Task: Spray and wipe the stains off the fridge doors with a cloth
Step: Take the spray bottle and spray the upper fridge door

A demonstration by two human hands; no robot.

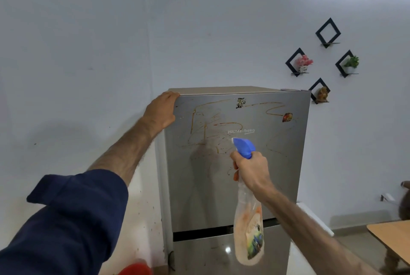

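My navy sleeve fills the lower left of the frame, the forearm running up to my left hand, which is curled over the fridge's top left corner, at centre frame. My right hand, just right of centre, grips the neck of the spray bottle; the clear body hangs below my fist, the blue nozzle pokes out above it, aimed at the upper door. Brown stains scrawl across that door, above and left of the nozzle. I can't see a cloth anywhere.
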